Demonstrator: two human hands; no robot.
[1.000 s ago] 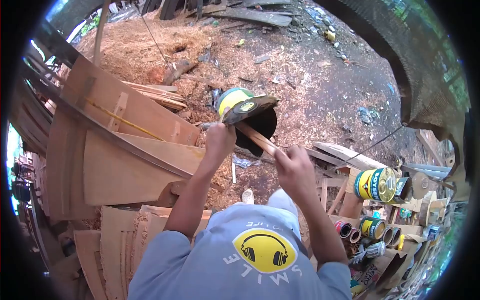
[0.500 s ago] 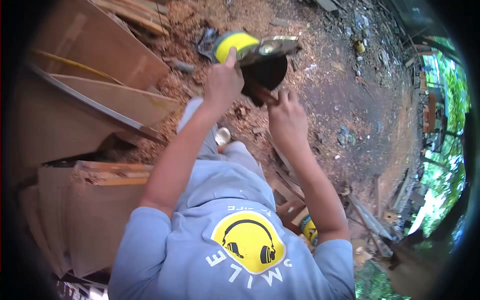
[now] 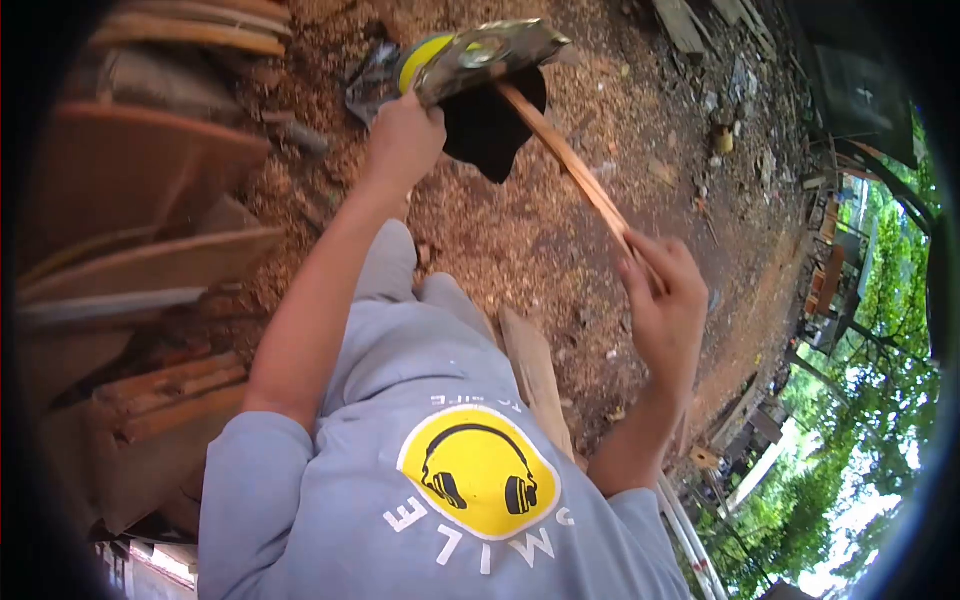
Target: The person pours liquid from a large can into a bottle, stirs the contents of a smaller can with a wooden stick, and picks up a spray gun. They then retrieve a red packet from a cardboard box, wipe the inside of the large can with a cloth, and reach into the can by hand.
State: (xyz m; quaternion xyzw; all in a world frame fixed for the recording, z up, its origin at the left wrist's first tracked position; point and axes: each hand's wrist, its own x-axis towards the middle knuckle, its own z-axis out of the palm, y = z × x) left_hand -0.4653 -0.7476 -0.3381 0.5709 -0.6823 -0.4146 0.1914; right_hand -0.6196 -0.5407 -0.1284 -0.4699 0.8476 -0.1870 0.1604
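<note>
Head view: your right hand (image 3: 665,285) has its fingers curled round the near end of the wooden stick (image 3: 575,170), which runs far and left to the jagged metal lid (image 3: 535,45). Your left hand (image 3: 405,145) grips the lid's left edge, near the yellow can (image 3: 420,62) at the far side. I can't tell whether the dark part (image 3: 490,130) below is flap or opening. Pushing hard could make the stick slip or snap; a loose left grip could let that ragged edge cut you.
</note>
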